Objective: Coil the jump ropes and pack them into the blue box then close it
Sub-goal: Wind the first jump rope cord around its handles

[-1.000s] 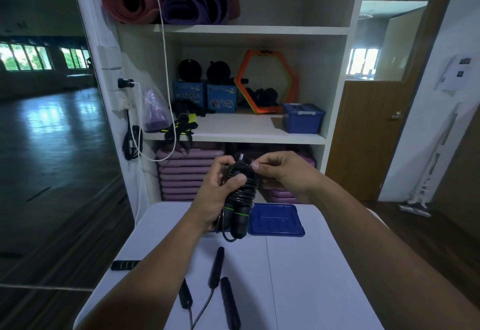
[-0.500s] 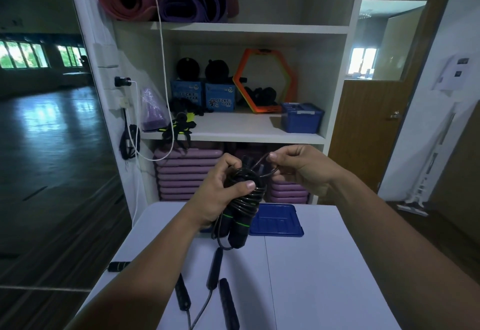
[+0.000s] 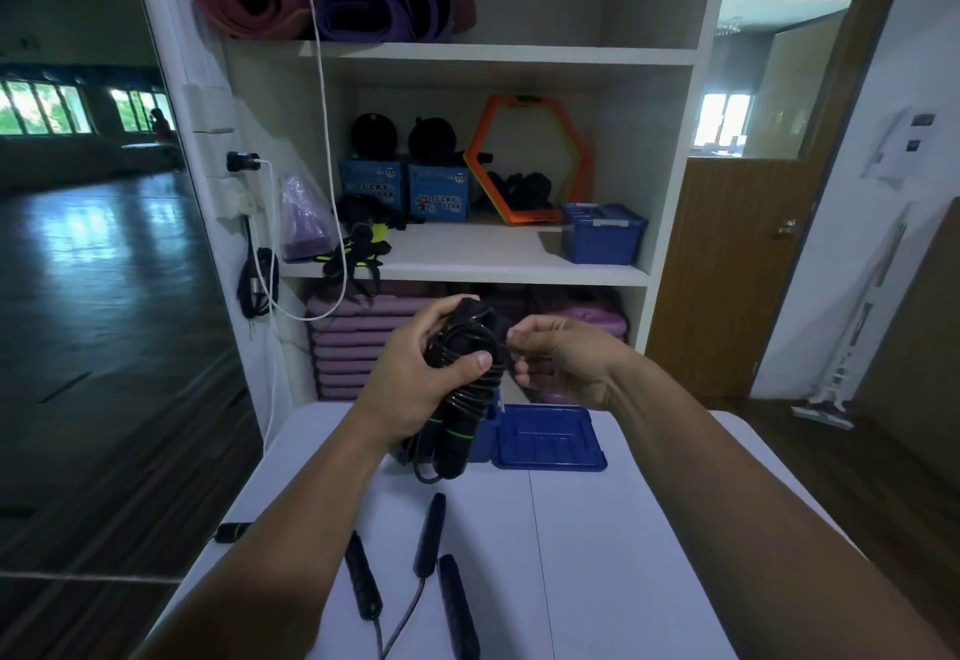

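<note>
Since half a second ago the right grip (image 3: 561,363) has dropped from its raised pull and come in close beside the bundle, where thumb and forefinger seem to pinch a strand of black cord at the right side of the coiled jump rope (image 3: 460,345). The left grip (image 3: 415,379) is clenched round that coil, thumb laid across its front, holding it upright above the far end of the tabletop (image 3: 597,555). The rope's two green-ringed handles (image 3: 457,433) stick out below the fist. Behind them the blue box (image 3: 548,438) sits on the tabletop, its lid lying open and flat, its body mostly hidden by the bundle. Nearer the camera, loose black handles (image 3: 428,535) of other ropes lie on the tabletop, three close together. A fourth lies apart at the left edge.
</note>
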A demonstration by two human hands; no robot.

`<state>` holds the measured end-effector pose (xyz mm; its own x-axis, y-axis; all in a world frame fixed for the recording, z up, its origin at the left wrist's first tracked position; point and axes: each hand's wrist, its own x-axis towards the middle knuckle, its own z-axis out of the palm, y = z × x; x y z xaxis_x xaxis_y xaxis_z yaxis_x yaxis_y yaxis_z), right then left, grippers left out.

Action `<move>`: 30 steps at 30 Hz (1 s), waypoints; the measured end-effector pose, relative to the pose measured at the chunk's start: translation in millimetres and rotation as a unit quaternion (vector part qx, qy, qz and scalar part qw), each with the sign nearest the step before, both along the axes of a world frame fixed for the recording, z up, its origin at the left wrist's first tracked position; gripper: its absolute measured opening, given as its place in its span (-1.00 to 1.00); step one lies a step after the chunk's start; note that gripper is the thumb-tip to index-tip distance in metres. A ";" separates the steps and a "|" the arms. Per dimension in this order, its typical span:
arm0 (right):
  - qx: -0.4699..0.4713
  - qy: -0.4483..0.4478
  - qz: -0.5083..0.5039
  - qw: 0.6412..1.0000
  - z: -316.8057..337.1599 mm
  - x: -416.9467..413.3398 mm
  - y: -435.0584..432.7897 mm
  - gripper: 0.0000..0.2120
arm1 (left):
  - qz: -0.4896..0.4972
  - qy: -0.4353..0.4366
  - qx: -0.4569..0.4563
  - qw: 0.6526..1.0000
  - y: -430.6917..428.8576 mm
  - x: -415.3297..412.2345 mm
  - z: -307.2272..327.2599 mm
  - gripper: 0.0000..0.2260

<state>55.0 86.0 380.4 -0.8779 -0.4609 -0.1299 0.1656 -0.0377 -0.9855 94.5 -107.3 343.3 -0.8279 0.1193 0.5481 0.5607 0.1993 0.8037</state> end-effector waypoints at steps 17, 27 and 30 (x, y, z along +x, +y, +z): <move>0.053 -0.020 0.035 0.998 6.7 -0.9 -26.8 -0.74 | 0.006 -0.001 0.112 0.994 -3.0 5.3 4.3 -0.55; -0.015 0.235 -0.086 0.968 -10.7 9.5 -38.8 -0.84 | -0.001 -0.020 0.099 0.995 -3.2 2.8 14.0 -0.69; -0.041 0.243 -0.092 0.965 -7.6 9.2 -39.0 -0.79 | -0.003 -0.019 0.112 0.994 -2.0 2.1 15.6 -0.71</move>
<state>64.3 47.1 372.9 -0.8943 -0.2823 0.3472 -0.3317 -0.1027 -0.9378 96.6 -109.3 358.9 -0.8482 0.0032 0.5297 0.5297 0.0105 0.8481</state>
